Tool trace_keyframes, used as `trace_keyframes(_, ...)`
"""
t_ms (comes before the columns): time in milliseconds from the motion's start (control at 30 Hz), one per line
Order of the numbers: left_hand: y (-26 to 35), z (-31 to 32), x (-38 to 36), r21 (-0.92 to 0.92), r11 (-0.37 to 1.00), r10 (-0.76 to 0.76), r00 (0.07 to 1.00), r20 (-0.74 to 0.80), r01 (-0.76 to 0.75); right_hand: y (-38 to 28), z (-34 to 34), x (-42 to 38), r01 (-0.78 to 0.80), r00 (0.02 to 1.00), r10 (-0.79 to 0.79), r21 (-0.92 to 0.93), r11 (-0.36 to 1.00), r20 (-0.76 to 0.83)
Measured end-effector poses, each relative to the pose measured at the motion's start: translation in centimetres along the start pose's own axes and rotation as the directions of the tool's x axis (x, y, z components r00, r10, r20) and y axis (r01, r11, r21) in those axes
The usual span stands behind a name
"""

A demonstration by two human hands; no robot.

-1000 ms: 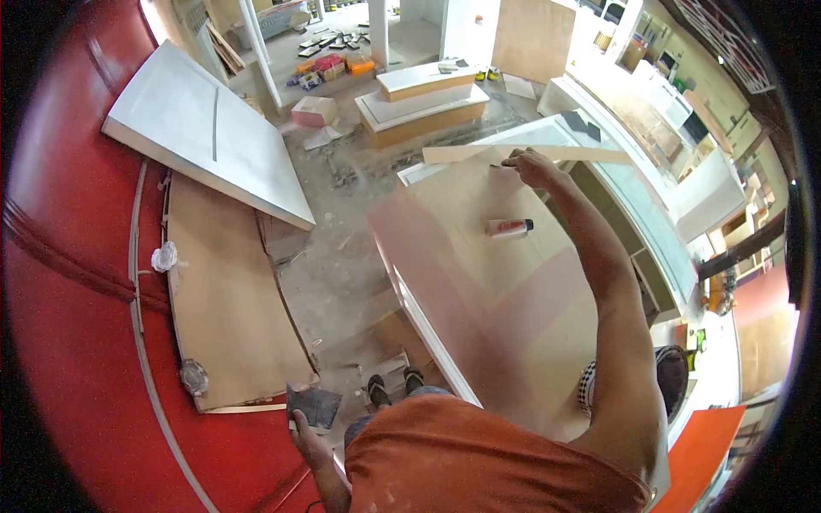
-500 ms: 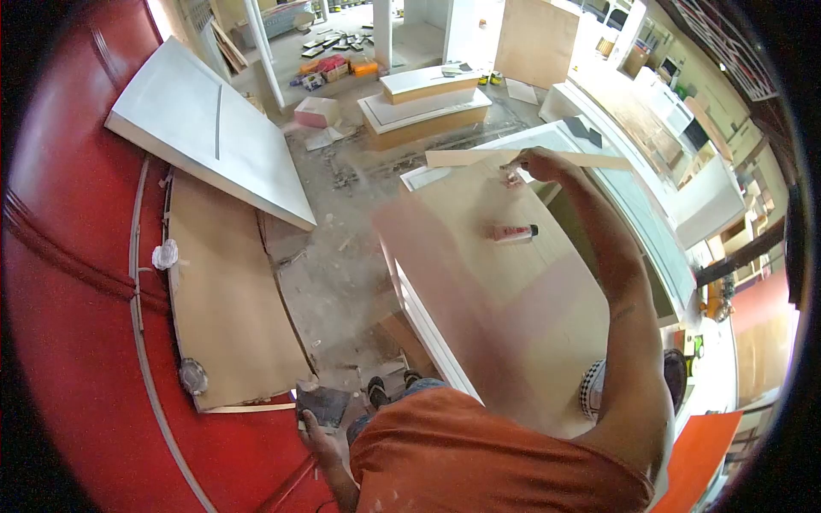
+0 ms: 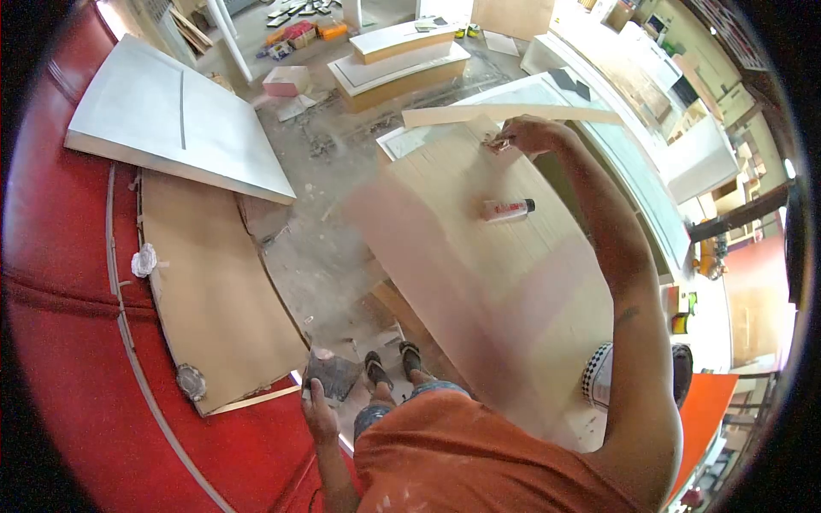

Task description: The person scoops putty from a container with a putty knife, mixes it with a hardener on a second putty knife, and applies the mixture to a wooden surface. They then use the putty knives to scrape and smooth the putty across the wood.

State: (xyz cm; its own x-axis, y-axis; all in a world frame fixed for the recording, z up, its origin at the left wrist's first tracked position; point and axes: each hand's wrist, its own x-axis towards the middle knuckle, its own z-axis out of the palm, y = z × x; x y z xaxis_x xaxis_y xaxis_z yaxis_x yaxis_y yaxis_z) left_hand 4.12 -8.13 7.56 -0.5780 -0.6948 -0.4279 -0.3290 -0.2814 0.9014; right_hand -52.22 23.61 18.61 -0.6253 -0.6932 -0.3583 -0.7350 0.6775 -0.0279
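Observation:
My left hand (image 3: 319,414), low at my left side, grips a dark grey flat plate (image 3: 339,376) with a pinkish lump at its upper edge. My right arm reaches over a pale wooden panel (image 3: 445,192) with broad pinkish smears. At the panel's far end my right hand (image 3: 528,135) is closed, with something small and pinkish at its fingertips that I cannot make out. Just beyond that hand lies a long pale wooden strip (image 3: 428,116). A clear bottle (image 3: 503,210) with red lettering and a dark cap lies on its side on the panel.
To the right stand a checker-banded bucket (image 3: 598,376) and a glass-topped white cabinet (image 3: 637,179). At left a white slab (image 3: 175,115) and a brown board (image 3: 214,295) lean over a red surface (image 3: 68,342). White stepped boxes (image 3: 398,64) stand on the dusty floor (image 3: 321,201).
My view has tipped lower, so my feet show more and the scene sits higher and further left. My right hand remains at the panel's far end; the left still holds the plate.

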Motion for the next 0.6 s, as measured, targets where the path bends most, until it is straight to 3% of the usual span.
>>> trace_keyframes(67,-0.3,2.1,1.2,-0.063,0.997,0.043,0.999,-0.023,-0.044,0.3,-0.2,0.1,0.005,1.0,-0.006,0.063,0.998,0.019)
trace_keyframes(100,-0.3,2.6,1.2,-0.094,0.993,0.065,0.997,-0.052,-0.07,-0.5,0.1,0.4,-0.156,0.988,0.154,0.063,0.986,0.032)
trace_keyframes(133,-0.3,3.0,1.2,-0.125,0.987,0.088,0.993,-0.083,-0.098,-0.7,-0.2,0.0,-0.172,0.984,0.159,0.171,0.97,0.085)
trace_keyframes(167,2.1,2.8,0.8,-0.166,0.982,-0.074,0.993,0.094,0.089,-1.4,-0.7,-0.6,-0.153,0.987,0.144,0.148,0.977,0.068)
trace_keyframes(200,3.7,3.8,0.6,-0.176,0.981,-0.068,0.993,0.094,0.083,-2.3,-1.0,-1.2,-0.136,0.99,0.13,0.127,0.983,0.055)
trace_keyframes(267,6.4,6.2,-0.3,-0.588,0.8,0.087,0.947,0.308,0.117,-4.5,-1.6,-2.6,-0.152,0.985,0.147,0.056,0.987,0.085)
trace_keyframes(300,7.6,7.2,-0.3,-0.606,0.789,0.111,0.947,0.301,0.1,-5.1,-3.1,-2.7,-0.167,0.98,0.168,-0.02,0.986,0.106)
trace_keyframes(333,8.5,7.6,-0.7,-0.659,0.718,0.12,0.892,0.436,0.225,-4.0,-2.3,-2.2,-0.171,0.967,0.174,-0.032,0.985,0.186)
trace_keyframes(367,9.0,7.7,-1.3,-0.676,0.646,0.144,0.813,0.564,0.355,-3.8,-2.0,-2.9,-0.12,0.98,0.117,0.004,0.993,0.163)
trace_keyframes(400,8.3,8.2,-1.5,-0.663,0.625,-0.028,0.861,0.508,0.412,-3.9,-2.1,-3.7,-0.068,0.989,0.062,0.039,0.997,0.132)
trace_keyframes(433,8.1,8.7,-1.4,-0.648,0.643,0.007,0.842,0.539,0.409,-4.3,-2.4,-4.4,-0.068,0.991,0.063,0.039,0.997,0.116)
trace_keyframes(467,8.2,9.4,-1.4,-0.631,0.66,0.041,0.82,0.571,0.407,-4.7,-2.8,-5.3,0.011,0.991,0.018,0.21,0.978,-0.136)
trace_keyframes(500,9.6,10.3,-2.1,-0.632,0.661,0.049,0.818,0.573,0.403,-5.7,-3.5,-6.4,0.131,0.925,0.012,0.35,0.928,-0.379)
trace_keyframes(533,11.3,11.3,-2.8,-0.637,0.623,0.047,0.792,0.609,0.454,-6.7,-4.0,-7.2,0.129,0.924,0.016,0.35,0.928,-0.381)
trace_keyframes(600,12.9,13.0,-2.6,-0.625,0.588,0.03,0.759,0.651,0.513,-12.6,-6.8,-9.4,0.376,0.81,-0.077,0.413,0.83,-0.581)
